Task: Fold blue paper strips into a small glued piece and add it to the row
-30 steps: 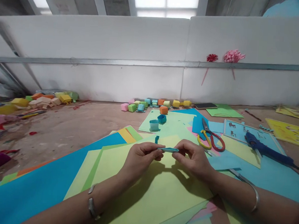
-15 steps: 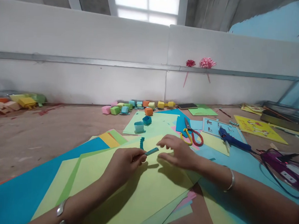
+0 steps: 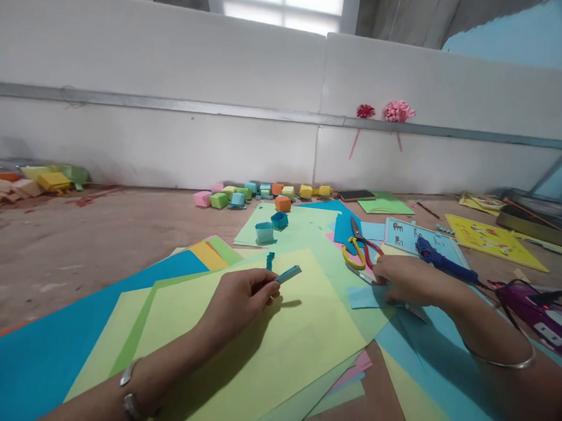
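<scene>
My left hand point(image 3: 242, 300) is closed, pinching a small folded blue paper strip point(image 3: 288, 274) above a yellow-green sheet point(image 3: 253, 348). My right hand point(image 3: 407, 280) rests palm down to the right, on blue paper beside the red-and-yellow scissors point(image 3: 360, 250) and just short of the blue glue gun point(image 3: 442, 261). Its fingers curl over something thin on the paper that I cannot make out. A small blue folded piece point(image 3: 270, 260) stands just beyond the left hand.
Coloured paper sheets overlap across the brown table point(image 3: 93, 243). Two blue paper boxes point(image 3: 270, 226) stand mid-table, and a row of coloured boxes point(image 3: 263, 192) lines the white wall. A purple tool with cables point(image 3: 536, 309) lies at right, a metal tray point(image 3: 532, 219) behind it.
My right hand let go of the blue strip and moved right to the paper by the scissors. The left hand keeps the strip. The camera turned right.
</scene>
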The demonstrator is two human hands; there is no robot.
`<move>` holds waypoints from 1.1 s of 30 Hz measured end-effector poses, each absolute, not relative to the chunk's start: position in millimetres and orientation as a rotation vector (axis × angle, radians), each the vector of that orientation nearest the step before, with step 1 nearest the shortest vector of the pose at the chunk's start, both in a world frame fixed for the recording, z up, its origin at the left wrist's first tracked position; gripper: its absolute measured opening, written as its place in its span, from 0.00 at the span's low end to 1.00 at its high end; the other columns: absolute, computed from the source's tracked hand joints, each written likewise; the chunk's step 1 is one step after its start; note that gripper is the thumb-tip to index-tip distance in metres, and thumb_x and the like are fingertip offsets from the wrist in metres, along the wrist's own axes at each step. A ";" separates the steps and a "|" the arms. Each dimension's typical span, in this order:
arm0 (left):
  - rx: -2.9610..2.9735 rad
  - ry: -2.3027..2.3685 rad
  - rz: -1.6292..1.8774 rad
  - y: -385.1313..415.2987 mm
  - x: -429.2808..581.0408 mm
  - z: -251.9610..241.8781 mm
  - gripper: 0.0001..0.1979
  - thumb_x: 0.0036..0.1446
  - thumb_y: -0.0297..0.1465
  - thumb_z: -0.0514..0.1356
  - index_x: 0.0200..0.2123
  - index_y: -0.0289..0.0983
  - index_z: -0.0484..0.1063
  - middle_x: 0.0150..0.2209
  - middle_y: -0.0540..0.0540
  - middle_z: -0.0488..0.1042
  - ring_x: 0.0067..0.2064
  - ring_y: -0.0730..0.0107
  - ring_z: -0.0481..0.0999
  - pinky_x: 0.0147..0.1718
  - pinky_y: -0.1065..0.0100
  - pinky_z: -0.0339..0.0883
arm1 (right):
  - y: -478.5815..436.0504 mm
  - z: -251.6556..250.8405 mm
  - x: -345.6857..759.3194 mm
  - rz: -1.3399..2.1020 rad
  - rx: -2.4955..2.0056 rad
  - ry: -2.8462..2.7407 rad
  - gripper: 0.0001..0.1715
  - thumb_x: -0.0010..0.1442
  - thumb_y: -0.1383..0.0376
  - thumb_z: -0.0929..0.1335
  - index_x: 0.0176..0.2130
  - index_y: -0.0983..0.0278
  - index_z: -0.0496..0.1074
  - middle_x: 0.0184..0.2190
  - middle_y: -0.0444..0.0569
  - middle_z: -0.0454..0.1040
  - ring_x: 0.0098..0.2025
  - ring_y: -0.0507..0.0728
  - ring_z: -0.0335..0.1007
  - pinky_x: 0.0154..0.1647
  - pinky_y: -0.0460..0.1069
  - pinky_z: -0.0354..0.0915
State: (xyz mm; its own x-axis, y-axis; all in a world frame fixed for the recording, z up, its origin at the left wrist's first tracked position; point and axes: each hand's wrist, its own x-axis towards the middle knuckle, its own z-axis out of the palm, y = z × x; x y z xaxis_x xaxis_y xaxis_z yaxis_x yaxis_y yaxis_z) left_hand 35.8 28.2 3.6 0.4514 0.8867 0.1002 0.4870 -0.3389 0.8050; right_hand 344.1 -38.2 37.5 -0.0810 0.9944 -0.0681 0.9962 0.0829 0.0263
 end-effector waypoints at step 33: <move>0.645 0.870 0.584 24.3 41.8 12.7 0.04 0.62 0.23 0.59 0.35 0.29 0.74 0.25 0.47 0.74 0.22 0.83 0.73 0.22 0.84 0.70 | -31.6 24.8 319.1 0.355 2.199 2.575 0.17 0.66 0.57 0.60 0.46 0.62 0.72 0.39 0.56 0.77 0.37 0.62 0.72 0.29 0.52 0.61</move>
State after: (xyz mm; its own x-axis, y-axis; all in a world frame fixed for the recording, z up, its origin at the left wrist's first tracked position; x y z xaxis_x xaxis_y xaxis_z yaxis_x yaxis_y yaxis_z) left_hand 41.8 24.3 12.7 0.5169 0.6945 -0.5005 -0.2006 0.6666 0.7179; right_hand 319.1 -31.6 24.8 -0.1453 0.9330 0.3292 0.9873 0.1583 -0.0129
